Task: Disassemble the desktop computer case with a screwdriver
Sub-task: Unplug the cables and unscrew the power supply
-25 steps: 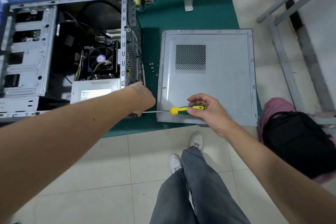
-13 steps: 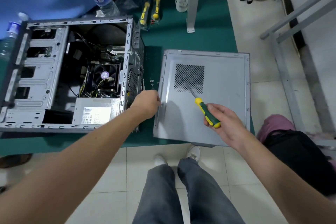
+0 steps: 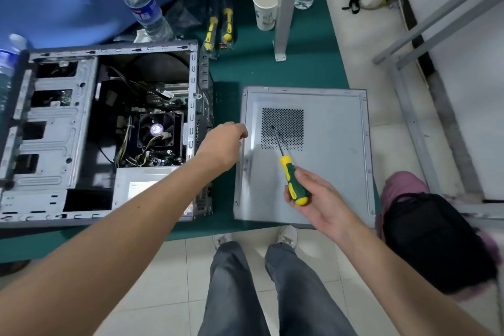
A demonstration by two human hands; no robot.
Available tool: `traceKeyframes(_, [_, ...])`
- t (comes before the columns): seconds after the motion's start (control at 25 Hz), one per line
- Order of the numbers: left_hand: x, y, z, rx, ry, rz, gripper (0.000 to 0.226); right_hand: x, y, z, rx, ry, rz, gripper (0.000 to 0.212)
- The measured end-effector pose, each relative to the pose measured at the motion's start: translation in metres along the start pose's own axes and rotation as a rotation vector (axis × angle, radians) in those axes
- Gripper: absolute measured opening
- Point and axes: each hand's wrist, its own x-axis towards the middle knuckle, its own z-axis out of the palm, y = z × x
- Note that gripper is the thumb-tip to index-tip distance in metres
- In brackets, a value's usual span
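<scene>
On the green counter point(image 3: 300, 71) the case point(image 3: 109, 131) sits open, side panel point(image 3: 335, 161) already off beside it. Right hand point(image 3: 316, 199) grips the screwdriver point(image 3: 293, 180); left hand point(image 3: 222, 142) reaches toward the panel's edge, can't tell if it's holding anything. Internals still left.

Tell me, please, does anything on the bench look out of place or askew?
Only the removed side panel: it lies flat beside the open case, its near edge overhanging the green mat. The right hand holds the screwdriver above it; nothing looks spilled or damaged.
</scene>
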Motion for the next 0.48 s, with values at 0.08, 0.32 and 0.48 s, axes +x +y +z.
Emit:
traceKeyframes(0.08, [-0.021,-0.010,-0.017,-0.100,0.118,0.104,0.029,-0.008,0.003,0.013,0.027,-0.040,0.010,0.021])
traceKeyframes(0.32, [-0.098,-0.071,-0.034,-0.181,0.416,-0.004,0.035,-0.028,0.007,0.077,-0.168,-0.061,-0.036,0.025])
traceKeyframes(0.48, [-0.126,-0.087,-0.036,-0.262,0.253,0.014,0.038,-0.045,0.023,0.133,-0.258,-0.100,-0.106,0.026])
